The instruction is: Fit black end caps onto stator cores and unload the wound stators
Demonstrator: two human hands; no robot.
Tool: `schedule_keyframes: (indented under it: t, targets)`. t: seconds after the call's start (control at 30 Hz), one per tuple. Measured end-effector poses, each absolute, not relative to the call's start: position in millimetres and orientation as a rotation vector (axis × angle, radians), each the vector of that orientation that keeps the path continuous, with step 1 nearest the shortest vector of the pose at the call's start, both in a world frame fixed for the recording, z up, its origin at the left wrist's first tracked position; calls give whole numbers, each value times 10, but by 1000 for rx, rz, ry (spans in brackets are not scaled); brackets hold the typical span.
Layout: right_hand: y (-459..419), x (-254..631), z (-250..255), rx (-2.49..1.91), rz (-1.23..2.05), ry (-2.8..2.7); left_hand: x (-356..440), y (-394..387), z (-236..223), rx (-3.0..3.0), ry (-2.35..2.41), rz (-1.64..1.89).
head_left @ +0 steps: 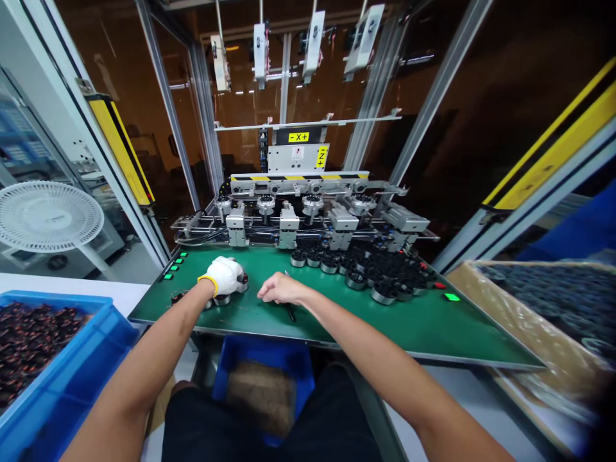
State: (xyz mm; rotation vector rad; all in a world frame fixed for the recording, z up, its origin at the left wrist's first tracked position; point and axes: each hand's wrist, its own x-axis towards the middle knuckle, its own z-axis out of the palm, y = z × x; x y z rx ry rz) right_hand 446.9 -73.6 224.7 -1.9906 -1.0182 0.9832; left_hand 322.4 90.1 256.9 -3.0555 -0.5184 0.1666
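My left hand (225, 277), in a white glove with a yellow cuff, closes around a small round motor part (244, 282) with a silvery rim and dark top, low over the green work surface (269, 321). Another silver-rimmed motor part (222, 299) sits just below that hand. My right hand (280, 289) is bare, its fingers pinched together, a short way to the right. What they pinch is too small to make out. A slim dark handle (290, 313) shows beneath this hand, and a thin pale tip sticks up behind it; whether they belong together, I cannot tell.
Many black motor parts with silver rims (384, 293) crowd the right of the surface. Behind stands a fixture with clamps (289, 221). A blue bin of copper-wound parts (101, 333) is at left, a carton (474, 285) at right, another blue bin (224, 359) below.
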Motion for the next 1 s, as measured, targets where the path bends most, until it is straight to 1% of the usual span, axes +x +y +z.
schedule_keyframes:
  t: [0.07, 0.13, 0.17, 0.23, 0.3, 0.33, 0.37, 0.47, 0.67, 0.8, 0.9, 0.97, 1.0]
  targets:
    - [-916, 4592, 2328, -2032, 979, -1107, 3183, 904, 2550, -3081, -520, 143]
    - [-1097, 4689, 2391, -2102, 901, -1153, 3149, 920, 2522, -3108, -528, 121]
    - [-1179, 4716, 2402, -2151, 809, -1149, 3138, 933, 2507, -3125, -530, 116]
    - [-1304, 4708, 2363, -2270, 511, -1125, 3132, 960, 2482, -3163, -525, 116]
    - [-1360, 4618, 2248, -2431, 205, -1078, 3143, 974, 2477, -3195, -522, 112]
    - [-1363, 4553, 2175, -2528, 115, -1043, 3147, 968, 2485, -3205, -525, 98]
    - [-1353, 4484, 2104, -2625, 86, -1005, 3145, 949, 2504, -3209, -533, 70]
    - [-1297, 4319, 1977, -2829, 186, -909, 3049, 805, 2613, -3185, -579, -104]
    - [-1371, 4236, 2104, -2901, 199, -1129, 2420, 283, 2816, -3153, -704, -646]
    - [-1483, 4173, 2109, -2984, 335, -1084, 2012, 69, 2736, -3074, -450, -854]
    - [-1555, 4187, 2075, -2961, 191, -1273, 1819, -6, 2631, -2989, -252, -978]
    - [-1605, 4263, 2083, -2892, 73, -1393, 1730, -49, 2579, -2947, -253, -982]
    - [-1634, 4311, 2103, -2826, 67, -1404, 1693, -72, 2560, -2934, -266, -970]
